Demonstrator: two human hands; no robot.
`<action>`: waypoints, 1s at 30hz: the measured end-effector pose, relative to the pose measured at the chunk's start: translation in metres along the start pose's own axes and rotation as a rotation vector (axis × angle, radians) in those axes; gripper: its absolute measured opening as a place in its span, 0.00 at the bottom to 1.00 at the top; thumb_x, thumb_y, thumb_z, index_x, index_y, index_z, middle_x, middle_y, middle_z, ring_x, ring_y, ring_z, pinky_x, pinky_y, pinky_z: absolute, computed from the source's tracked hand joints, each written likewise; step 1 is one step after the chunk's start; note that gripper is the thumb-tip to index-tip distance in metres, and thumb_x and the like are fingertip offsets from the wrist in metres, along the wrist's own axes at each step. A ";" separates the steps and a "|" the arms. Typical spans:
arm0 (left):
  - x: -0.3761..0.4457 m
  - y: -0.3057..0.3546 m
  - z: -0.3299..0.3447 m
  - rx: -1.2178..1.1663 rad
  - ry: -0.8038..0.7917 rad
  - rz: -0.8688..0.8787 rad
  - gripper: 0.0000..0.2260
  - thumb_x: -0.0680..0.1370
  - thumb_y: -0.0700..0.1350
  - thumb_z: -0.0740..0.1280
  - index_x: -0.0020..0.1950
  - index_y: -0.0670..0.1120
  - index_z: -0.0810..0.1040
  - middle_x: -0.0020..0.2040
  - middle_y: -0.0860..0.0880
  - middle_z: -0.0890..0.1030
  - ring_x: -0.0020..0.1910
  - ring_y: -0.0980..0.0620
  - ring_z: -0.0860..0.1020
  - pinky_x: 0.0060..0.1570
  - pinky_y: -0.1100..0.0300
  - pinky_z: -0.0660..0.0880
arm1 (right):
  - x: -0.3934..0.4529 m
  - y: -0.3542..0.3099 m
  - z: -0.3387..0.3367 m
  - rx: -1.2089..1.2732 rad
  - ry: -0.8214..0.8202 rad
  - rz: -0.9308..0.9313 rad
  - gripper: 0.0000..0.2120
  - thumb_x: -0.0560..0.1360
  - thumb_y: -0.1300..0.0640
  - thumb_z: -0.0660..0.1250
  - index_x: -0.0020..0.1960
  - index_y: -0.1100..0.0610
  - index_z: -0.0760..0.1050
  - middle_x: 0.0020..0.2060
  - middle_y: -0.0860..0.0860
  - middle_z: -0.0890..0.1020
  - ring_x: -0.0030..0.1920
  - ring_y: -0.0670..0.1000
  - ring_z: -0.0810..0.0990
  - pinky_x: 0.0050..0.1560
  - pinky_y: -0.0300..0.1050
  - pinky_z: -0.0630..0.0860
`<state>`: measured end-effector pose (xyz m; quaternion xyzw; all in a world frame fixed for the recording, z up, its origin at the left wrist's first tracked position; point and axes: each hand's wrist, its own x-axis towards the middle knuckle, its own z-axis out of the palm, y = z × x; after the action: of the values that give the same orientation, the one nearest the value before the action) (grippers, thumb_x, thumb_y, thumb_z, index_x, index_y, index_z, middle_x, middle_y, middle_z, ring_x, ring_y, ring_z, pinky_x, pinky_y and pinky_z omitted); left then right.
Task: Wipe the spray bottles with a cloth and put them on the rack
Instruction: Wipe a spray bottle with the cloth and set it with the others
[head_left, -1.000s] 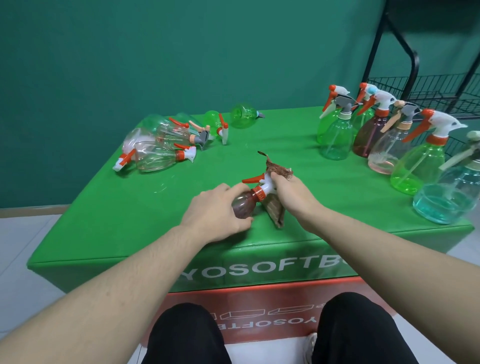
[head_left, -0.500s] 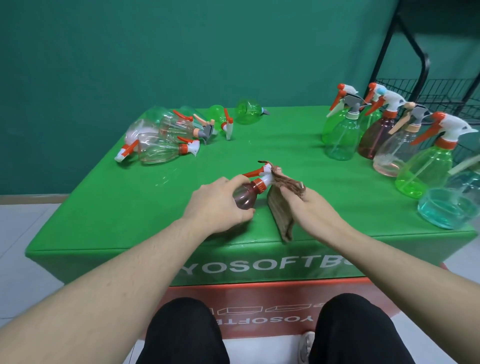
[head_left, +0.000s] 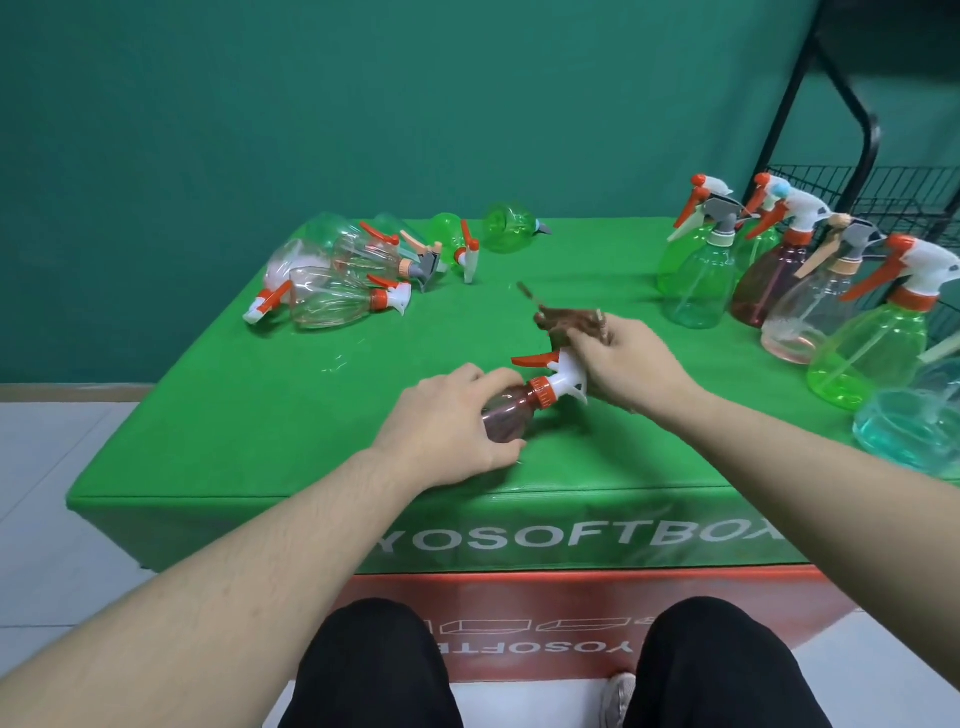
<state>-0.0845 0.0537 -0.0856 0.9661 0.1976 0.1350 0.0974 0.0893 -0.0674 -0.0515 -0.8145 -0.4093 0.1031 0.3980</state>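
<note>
A brown spray bottle (head_left: 511, 415) with a white head and red trigger lies on its side near the front of the green table (head_left: 260, 415). My left hand (head_left: 449, 423) grips its body from above. My right hand (head_left: 626, 366) holds a brown cloth (head_left: 571, 322) bunched against the bottle's white spray head. Several unwiped bottles (head_left: 337, 296) lie in a heap at the table's back left. Several bottles (head_left: 810, 306) stand upright along the right side. The black wire rack (head_left: 883, 192) stands behind them at the far right.
A teal wall runs behind the table. White floor tiles show at the left. My knees in black trousers are under the table's front edge. A light blue bottle (head_left: 914, 426) stands at the right front corner.
My right hand lifted the cloth from the table beside the bottle up onto the spray head. The left hand kept its grip on the bottle's body.
</note>
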 end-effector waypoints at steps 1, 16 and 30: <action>0.000 -0.001 0.000 -0.008 0.004 0.000 0.28 0.75 0.64 0.70 0.72 0.63 0.67 0.57 0.55 0.77 0.52 0.52 0.78 0.51 0.58 0.76 | -0.001 0.003 0.002 -0.063 -0.034 -0.030 0.10 0.83 0.51 0.61 0.49 0.44 0.80 0.30 0.46 0.80 0.23 0.41 0.71 0.28 0.39 0.68; 0.007 0.001 0.000 -0.030 -0.005 -0.033 0.25 0.72 0.63 0.72 0.67 0.61 0.71 0.59 0.57 0.81 0.51 0.52 0.78 0.48 0.60 0.72 | -0.049 0.030 -0.020 -0.699 -0.263 -0.445 0.27 0.81 0.42 0.49 0.78 0.43 0.65 0.78 0.46 0.66 0.79 0.47 0.61 0.79 0.54 0.53; 0.008 0.008 -0.001 0.039 -0.041 -0.009 0.23 0.72 0.64 0.71 0.64 0.59 0.70 0.59 0.57 0.81 0.52 0.50 0.79 0.51 0.56 0.77 | 0.019 0.004 0.005 -0.684 -0.551 -0.300 0.24 0.86 0.47 0.47 0.82 0.45 0.56 0.81 0.43 0.58 0.81 0.44 0.50 0.80 0.62 0.45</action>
<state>-0.0751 0.0503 -0.0809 0.9695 0.2025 0.1106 0.0831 0.1019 -0.0516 -0.0542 -0.7731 -0.6235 0.1160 -0.0067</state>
